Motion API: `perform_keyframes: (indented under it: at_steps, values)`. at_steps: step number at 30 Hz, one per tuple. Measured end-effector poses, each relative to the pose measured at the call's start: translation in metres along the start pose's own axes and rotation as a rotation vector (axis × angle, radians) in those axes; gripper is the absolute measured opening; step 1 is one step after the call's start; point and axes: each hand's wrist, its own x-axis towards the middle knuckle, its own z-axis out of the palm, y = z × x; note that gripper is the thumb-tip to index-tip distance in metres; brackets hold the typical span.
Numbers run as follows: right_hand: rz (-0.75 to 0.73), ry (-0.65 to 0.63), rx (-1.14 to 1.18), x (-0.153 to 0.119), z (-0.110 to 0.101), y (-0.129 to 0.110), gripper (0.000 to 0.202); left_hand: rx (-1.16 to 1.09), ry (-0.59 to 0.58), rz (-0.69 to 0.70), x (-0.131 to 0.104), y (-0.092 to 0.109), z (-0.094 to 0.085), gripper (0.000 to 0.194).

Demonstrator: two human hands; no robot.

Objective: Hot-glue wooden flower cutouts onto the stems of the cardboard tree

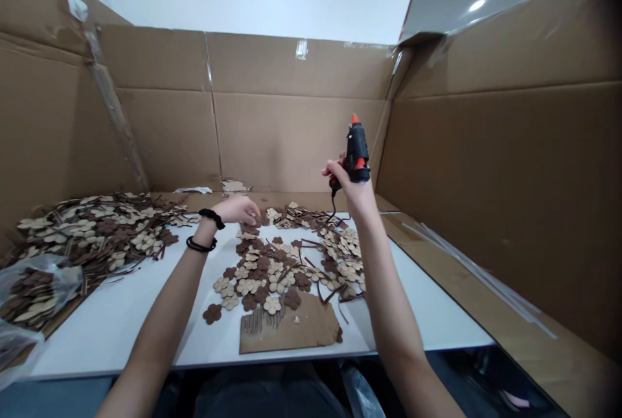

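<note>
My right hand (346, 177) is wrapped round a black and orange glue gun (357, 146), raised in front of the back cardboard wall with its orange nozzle pointing up. A cord hangs from its handle. My left hand (241, 210) has its fingers curled at the back of the table, beside brown flower cutouts; whatever they may hold is too small to tell. Brown and cream flower cutouts (275, 269) and thin dark strips spread between my arms. A cardboard piece (291, 330) with rows of dark marks or strips lies at the table's front edge.
The white table (146, 314) stands inside tall cardboard walls (301, 123). At the left is a big heap of flower cutouts and strips (107, 230), with a clear plastic bag (39, 282) in front. Long translucent glue sticks (476, 272) lie along the right side.
</note>
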Motion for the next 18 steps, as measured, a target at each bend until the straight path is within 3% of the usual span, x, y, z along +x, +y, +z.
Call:
perform_keyframes:
  at_steps: [1, 2, 5, 6, 8, 11, 13, 14, 17, 18]
  values:
    - [-0.006, 0.015, 0.007, 0.001, -0.004, -0.001, 0.029, -0.084, 0.023, -0.027, -0.002, -0.01, -0.007, 0.021]
    - [-0.012, 0.029, 0.007, 0.002, -0.008, -0.002, 0.029, -0.224, 0.14, -0.008, -0.006, -0.02, -0.015, 0.026]
    - [-0.026, 0.062, -0.009, 0.004, -0.017, -0.005, 0.031, -0.724, 0.705, 0.207, -0.02, -0.049, -0.041, 0.043]
    - [-0.03, 0.071, -0.014, 0.004, -0.019, -0.006, 0.031, -0.866, 0.819, 0.252, -0.024, -0.058, -0.048, 0.05]
    - [-0.04, 0.081, -0.022, 0.005, -0.023, -0.007, 0.031, -1.049, 0.868, 0.246, -0.026, -0.071, -0.058, 0.061]
    - [-0.043, 0.096, -0.011, 0.006, -0.024, -0.006, 0.034, -1.127, 0.811, 0.141, -0.014, -0.07, -0.052, 0.047]
    - [-0.033, 0.098, -0.004, 0.007, -0.023, -0.004, 0.036, -0.9, 0.674, 0.109, 0.001, -0.056, -0.033, 0.038]
    - [-0.028, 0.099, -0.008, 0.007, -0.023, -0.003, 0.037, -0.704, 0.541, 0.111, 0.009, -0.047, -0.02, 0.037]
    - [-0.03, 0.099, -0.045, 0.008, -0.022, -0.001, 0.039, 0.012, -0.043, 0.144, 0.026, -0.023, 0.027, 0.032]
    - [-0.036, 0.099, -0.054, 0.008, -0.022, 0.0, 0.04, 0.189, -0.185, 0.144, 0.03, -0.019, 0.043, 0.029]
